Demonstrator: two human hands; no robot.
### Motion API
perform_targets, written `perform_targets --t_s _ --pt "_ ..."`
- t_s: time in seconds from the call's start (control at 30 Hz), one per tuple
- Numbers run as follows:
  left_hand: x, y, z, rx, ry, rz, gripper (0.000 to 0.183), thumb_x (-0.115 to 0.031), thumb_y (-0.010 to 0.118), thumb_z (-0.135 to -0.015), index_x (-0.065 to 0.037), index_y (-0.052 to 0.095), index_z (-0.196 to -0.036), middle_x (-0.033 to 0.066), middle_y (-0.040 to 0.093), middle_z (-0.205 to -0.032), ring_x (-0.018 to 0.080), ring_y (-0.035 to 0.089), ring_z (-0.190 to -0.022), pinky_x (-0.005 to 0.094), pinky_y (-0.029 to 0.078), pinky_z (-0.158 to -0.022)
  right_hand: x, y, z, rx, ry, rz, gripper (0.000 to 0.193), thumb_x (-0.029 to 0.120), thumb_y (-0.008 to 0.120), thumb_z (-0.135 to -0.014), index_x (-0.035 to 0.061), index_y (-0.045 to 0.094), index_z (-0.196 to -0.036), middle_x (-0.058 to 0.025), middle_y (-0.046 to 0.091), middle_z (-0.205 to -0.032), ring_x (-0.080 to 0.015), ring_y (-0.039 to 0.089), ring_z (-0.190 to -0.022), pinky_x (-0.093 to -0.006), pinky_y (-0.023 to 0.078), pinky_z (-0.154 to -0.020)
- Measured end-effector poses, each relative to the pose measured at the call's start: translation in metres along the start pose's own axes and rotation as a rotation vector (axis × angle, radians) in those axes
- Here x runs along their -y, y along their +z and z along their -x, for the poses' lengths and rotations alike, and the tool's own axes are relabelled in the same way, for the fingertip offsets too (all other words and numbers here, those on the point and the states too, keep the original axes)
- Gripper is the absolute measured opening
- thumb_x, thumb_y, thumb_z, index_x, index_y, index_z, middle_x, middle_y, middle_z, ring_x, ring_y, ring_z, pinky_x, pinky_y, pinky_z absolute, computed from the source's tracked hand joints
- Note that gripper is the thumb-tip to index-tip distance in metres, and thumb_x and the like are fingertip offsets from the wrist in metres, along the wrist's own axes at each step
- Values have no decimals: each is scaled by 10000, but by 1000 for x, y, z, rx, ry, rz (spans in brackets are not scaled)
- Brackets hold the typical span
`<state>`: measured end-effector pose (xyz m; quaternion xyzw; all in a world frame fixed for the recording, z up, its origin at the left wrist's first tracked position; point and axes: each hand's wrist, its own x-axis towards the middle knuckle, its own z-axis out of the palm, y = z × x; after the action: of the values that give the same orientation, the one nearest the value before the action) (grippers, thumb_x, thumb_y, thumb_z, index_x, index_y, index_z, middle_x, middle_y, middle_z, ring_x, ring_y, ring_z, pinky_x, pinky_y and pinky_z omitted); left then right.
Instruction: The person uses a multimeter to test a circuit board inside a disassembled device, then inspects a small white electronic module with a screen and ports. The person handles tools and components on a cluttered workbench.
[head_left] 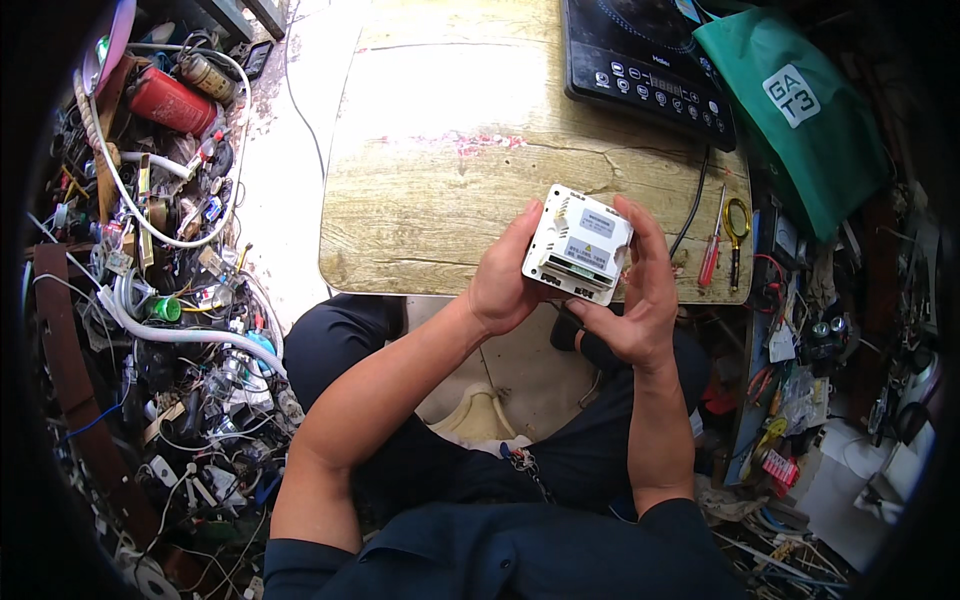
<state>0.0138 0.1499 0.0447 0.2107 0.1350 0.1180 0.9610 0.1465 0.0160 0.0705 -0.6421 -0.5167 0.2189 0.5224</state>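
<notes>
Between both hands, over the near edge of the wooden table (420, 235), is a square white electronic module (600, 222) with label stickers on its upper face and a terminal slot along its near side. My left hand (510, 275) grips its left side, with the thumb along the edge and the other fingers hidden beneath. My right hand (645, 300) closes on the right side, fingers along the far right edge and thumb at the near corner. To the right on the table lie a red-handled screwdriver (709, 262) and a magnifying glass (737, 222).
A black induction cooktop (650, 85) stands at the table's far right, its cord (692, 210) trailing nearer. Beside it hangs a green bag (830, 140). Cables and scrap parts (210, 400) heap up on the left, below a red cylinder (172, 100). More clutter (800, 400) fills the right.
</notes>
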Motion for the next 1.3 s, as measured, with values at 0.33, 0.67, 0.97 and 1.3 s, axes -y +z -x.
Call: perform_targets --t_s 0.33,0.67,0.97,1.3 --pt "1 0 -1 0 3 6 693 -509 151 -1114 -25 478 -1488 186 632 -1368 317 650 -1234 482 544 -1050 1 2 0 -64 8 5 957 67 854 -642 19 453 -1510 -214 486 -1526 -357 468 -1434 -440 368 -1187" --pt "0 0 0 -11 -11 -2 678 -499 154 -1118 -35 475 -1494 174 628 -1378 306 645 -1242 478 543 -1052 -1 3 1 -70 -21 -15 974 56 857 -642 16 443 -1523 -213 482 -1530 -349 468 -1434 -433 370 -1185" --pt "2 2 -1 -16 -18 12 687 -512 161 -1115 -33 471 -1497 172 626 -1385 311 638 -1256 480 535 -1060 -2 2 2 -80 -44 -5 970 62 861 -639 13 449 -1516 -207 491 -1523 -351 467 -1434 -437 358 -1191" --pt "6 -3 -2 16 -4 7 685 -512 159 -1115 -35 464 -1499 160 616 -1399 302 638 -1248 485 536 -1053 4 3 1 -96 -27 -98 1049 32 872 -650 -16 343 -1555 -173 448 -1545 -295 459 -1436 -404 332 -1215"
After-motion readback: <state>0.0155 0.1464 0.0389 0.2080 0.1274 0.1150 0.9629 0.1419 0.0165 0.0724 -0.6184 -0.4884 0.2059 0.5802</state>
